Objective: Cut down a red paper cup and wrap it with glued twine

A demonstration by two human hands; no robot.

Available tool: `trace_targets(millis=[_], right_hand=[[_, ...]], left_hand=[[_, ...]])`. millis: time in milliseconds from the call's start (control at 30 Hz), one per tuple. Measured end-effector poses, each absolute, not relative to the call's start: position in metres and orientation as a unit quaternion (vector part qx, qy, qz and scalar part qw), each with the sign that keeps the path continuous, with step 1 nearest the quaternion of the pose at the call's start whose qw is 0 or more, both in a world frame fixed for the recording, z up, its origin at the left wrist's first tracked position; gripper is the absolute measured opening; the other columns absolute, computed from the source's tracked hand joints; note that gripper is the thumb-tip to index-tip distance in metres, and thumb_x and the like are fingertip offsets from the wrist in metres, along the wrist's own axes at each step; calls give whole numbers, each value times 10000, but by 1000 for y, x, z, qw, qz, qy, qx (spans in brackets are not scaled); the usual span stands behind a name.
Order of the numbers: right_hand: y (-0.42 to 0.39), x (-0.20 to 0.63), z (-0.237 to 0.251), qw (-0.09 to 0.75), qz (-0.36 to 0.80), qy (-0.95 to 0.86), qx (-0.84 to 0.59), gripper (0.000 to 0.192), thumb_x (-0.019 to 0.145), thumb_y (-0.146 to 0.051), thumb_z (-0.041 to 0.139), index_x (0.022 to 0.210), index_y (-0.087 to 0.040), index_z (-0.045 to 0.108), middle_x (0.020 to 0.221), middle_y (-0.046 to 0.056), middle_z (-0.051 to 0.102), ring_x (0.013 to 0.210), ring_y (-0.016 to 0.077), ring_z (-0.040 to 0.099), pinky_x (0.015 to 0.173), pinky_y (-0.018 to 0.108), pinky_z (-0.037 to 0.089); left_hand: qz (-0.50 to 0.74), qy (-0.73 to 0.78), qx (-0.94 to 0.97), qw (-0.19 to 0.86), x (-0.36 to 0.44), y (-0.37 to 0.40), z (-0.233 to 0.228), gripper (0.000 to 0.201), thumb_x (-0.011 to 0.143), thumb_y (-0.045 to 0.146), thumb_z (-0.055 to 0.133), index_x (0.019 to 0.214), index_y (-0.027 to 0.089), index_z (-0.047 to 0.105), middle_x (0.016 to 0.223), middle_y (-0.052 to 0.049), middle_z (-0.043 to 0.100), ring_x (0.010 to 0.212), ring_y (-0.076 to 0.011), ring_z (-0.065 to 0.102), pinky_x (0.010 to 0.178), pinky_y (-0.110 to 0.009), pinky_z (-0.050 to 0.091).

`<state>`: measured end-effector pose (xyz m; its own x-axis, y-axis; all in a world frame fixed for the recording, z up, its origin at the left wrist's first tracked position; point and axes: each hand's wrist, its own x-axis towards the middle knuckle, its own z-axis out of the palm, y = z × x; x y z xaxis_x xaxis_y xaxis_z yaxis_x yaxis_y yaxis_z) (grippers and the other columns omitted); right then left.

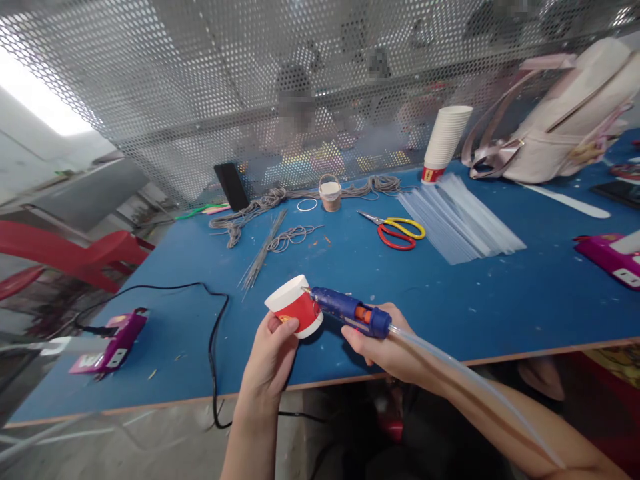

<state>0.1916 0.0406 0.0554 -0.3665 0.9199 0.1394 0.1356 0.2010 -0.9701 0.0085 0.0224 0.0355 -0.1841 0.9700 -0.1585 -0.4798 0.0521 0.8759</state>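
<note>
Head view showed our fingers (280, 328) of the left hand (273, 357) wrapped round a red and white paper cup (296, 310), which we held tipped on its side just above the near edge of the blue worktop (350, 280). Our right hand (387, 347) was closed about a blue glue gun (350, 312), its nozzle touching the cup's side near the rim. A clear glue stick (475, 387) ran back out of the gun along our right forearm.

Beyond the cup lay a bundle of thin wires (263, 253) and loose grey cord (280, 200), with a small spool (330, 195) and a dark phone (231, 187) leaning on the perforated metal screen (250, 80). Scissors with yellow and red handles (397, 231) lay just beside a fan of clear glue sticks (460, 223). A stack of paper cups (445, 143) stood near a pale backpack (560, 117). A purple glue gun (113, 343) lay at far left, its black cable (215, 333) looping over the worktop's edge, and another purple one (610, 257) lay at far right. Red chairs (70, 257) stood off to the left.
</note>
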Motion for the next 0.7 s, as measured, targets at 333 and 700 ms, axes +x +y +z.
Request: trace_targets(millis=[333, 700], right_hand=[[39, 187, 50, 380, 459, -715, -366, 259, 711, -226, 559, 550, -201, 358, 507, -66, 330, 478, 71, 278, 452, 200, 288], [41, 189, 52, 395, 486, -684, -374, 245, 726, -232, 540, 551, -224, 369, 472, -52, 362, 440, 88, 323, 413, 220, 303]], left_hand=[[627, 437, 280, 581, 9, 23, 35, 448, 606, 240, 815, 1023, 162, 670, 973, -86, 746, 936, -260, 682, 913, -389, 488], [625, 428, 282, 589, 6, 24, 31, 459, 614, 203, 802, 1051, 151, 669, 1019, -98, 741, 1015, -289, 660, 949, -415, 475]])
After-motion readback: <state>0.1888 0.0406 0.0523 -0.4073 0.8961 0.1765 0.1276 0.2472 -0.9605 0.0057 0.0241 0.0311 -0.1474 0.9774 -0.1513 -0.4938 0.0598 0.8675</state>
